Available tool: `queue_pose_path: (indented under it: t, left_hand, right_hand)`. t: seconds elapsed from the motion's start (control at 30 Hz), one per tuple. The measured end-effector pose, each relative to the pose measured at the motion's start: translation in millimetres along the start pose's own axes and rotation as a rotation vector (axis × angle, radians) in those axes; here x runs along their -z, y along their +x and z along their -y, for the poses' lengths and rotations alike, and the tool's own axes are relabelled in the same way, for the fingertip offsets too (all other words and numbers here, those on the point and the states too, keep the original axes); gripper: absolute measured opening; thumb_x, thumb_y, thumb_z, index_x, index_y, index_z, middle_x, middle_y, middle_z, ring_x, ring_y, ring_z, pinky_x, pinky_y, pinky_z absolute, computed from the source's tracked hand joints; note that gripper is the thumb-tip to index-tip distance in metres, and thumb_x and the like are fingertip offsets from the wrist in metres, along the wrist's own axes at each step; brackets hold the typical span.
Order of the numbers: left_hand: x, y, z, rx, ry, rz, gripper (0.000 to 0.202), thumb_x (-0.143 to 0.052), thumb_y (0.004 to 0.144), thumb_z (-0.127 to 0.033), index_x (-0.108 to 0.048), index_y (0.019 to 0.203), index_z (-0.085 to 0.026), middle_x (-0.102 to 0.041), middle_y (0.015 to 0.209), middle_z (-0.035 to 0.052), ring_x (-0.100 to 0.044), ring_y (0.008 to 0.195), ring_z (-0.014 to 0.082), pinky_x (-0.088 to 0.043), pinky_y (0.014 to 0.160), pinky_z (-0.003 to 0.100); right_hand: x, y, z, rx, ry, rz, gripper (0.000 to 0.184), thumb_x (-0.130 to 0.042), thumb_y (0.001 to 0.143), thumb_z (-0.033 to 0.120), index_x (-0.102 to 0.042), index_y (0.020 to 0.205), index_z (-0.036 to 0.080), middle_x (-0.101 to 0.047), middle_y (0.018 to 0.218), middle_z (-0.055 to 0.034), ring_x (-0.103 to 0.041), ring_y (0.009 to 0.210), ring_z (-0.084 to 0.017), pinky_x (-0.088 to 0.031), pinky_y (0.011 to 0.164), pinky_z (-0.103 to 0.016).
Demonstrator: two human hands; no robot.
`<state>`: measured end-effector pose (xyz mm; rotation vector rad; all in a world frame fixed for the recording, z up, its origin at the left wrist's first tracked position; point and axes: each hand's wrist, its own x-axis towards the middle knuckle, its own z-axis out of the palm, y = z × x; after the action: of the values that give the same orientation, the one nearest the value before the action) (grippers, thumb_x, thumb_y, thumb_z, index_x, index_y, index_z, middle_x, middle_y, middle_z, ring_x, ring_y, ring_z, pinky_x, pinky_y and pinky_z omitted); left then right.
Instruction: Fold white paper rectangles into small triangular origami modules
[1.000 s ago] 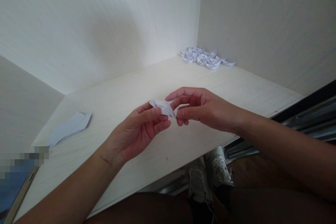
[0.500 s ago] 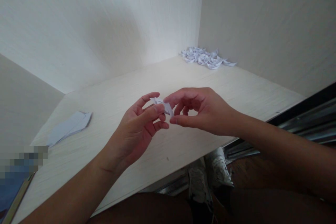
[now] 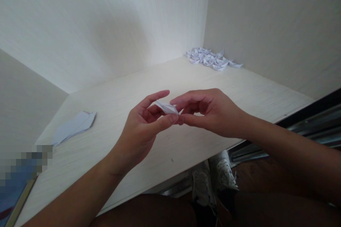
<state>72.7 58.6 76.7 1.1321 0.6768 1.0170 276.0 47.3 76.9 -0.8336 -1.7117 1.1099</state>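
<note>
A small folded white paper boat (image 3: 167, 107) is held between my two hands above the table. My left hand (image 3: 149, 117) grips it from below and the left, thumb against its near side, while the index finger sticks out free above. At the boat's right end, my right hand (image 3: 201, 108) pinches it between thumb and index finger. The other right fingers are curled in behind. Part of the boat's underside is hidden by the left thumb and fingers.
Several folded white paper boats (image 3: 210, 58) lie heaped in the far right corner against the panels. A stack of white paper sheets (image 3: 74, 126) rests at the left of the pale table (image 3: 128, 88). Upright panels enclose the back and sides; shoes (image 3: 221, 172) show below the front edge.
The paper has turned in my fingers and now shows a long, pointed boat shape. My left thumb has slid right along it, and the left index finger has lifted away.
</note>
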Motion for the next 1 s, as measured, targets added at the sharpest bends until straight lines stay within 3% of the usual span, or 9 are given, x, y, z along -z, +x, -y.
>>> queue_pose_path:
  t: [0.3, 0.57, 0.83, 1.0]
  left_hand:
    - [-1.5, -1.3, 1.0, 0.033, 0.040, -0.080, 0.053, -0.084, 0.074, -0.010, -0.067, 0.123, -0.020, -0.079, 0.083, 0.0015, -0.071, 0.079, 0.0140, -0.055, 0.081, 0.029]
    - [-5.8, -4.5, 0.1, 0.039, 0.092, -0.102, 0.056, -0.086, 0.072, -0.012, -0.066, 0.123, -0.021, -0.072, 0.081, -0.0033, -0.067, 0.076, 0.0117, -0.052, 0.077, 0.026]
    - [-7.4, -3.3, 0.3, 0.063, -0.037, -0.113, 0.055, -0.085, 0.069, -0.011, -0.067, 0.120, -0.017, -0.076, 0.083, 0.0011, -0.069, 0.080, 0.0152, -0.050, 0.086, 0.032]
    - [-10.4, -2.5, -3.8, 0.140, -0.143, -0.247, 0.052, -0.081, 0.069, -0.011, -0.067, 0.118, -0.017, -0.074, 0.082, 0.0006, -0.066, 0.081, 0.0152, -0.048, 0.079, 0.029]
  right_hand:
    - [0.4, -1.9, 5.0, -0.010, -0.116, 0.090, 0.036, -0.076, 0.087, 0.020, -0.076, 0.122, 0.017, -0.082, 0.099, -0.0051, -0.076, 0.081, -0.017, -0.061, 0.074, -0.030]
    - [2.9, -0.5, 17.4, 0.086, -0.380, 0.140, 0.031, -0.073, 0.089, 0.013, -0.078, 0.119, 0.017, -0.083, 0.099, -0.0003, -0.072, 0.079, -0.013, -0.054, 0.070, -0.023]
    - [0.9, -2.8, 13.2, 0.190, -0.516, 0.065, 0.029, -0.069, 0.094, 0.021, -0.079, 0.121, 0.024, -0.083, 0.103, -0.0010, -0.074, 0.079, -0.014, -0.052, 0.068, -0.024]
    - [-7.2, -2.0, 8.1, 0.223, -0.624, 0.019, 0.026, -0.065, 0.096, 0.021, -0.079, 0.118, 0.024, -0.083, 0.099, -0.0027, -0.074, 0.076, -0.016, -0.052, 0.070, -0.026]
